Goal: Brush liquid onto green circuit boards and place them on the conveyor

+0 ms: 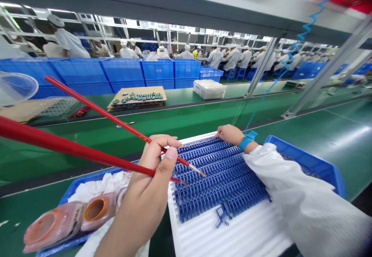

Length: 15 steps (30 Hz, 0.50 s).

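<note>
My left hand is closed around two thin paintbrushes. One paintbrush has its bristles over the blue parts; the other paintbrush crosses nearer to me, its tip lower down. Rows of small blue plastic parts fill much of a white ribbed tray. A few blue parts lie loose in front of the rows. At the tray's far edge, my right hand has its fingers pinched together by the last row; what they hold is hidden. A blue wrist strap with a cord circles that wrist.
Left, a blue tray holds orange-stained jars and white cloth. A blue bin with dark parts stands right of the white tray. Beyond the green ledge are cardboard with small round parts, clear stacked trays, and seated people in white.
</note>
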Tool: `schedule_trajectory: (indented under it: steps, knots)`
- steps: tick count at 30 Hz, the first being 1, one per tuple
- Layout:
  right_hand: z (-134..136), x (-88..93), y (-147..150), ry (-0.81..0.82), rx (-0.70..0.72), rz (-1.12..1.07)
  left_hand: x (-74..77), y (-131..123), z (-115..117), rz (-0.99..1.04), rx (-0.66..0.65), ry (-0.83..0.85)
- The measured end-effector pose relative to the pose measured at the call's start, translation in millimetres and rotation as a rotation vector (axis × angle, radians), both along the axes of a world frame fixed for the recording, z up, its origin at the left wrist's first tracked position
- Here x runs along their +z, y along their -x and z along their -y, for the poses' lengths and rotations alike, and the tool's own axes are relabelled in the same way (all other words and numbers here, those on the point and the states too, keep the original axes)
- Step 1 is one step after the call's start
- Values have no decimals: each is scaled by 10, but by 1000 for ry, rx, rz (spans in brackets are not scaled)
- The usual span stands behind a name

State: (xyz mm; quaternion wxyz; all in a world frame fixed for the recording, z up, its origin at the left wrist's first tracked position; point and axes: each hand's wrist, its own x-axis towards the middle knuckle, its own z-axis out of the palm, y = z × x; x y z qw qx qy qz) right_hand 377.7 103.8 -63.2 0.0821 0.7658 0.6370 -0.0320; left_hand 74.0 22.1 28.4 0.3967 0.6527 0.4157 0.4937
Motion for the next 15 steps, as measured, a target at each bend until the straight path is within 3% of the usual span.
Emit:
schedule_trajectory:
  steps: [15]
  knots:
    - [-5,-18,-14,-18,5,-42,-8,-24,-3,-3,-6,0]
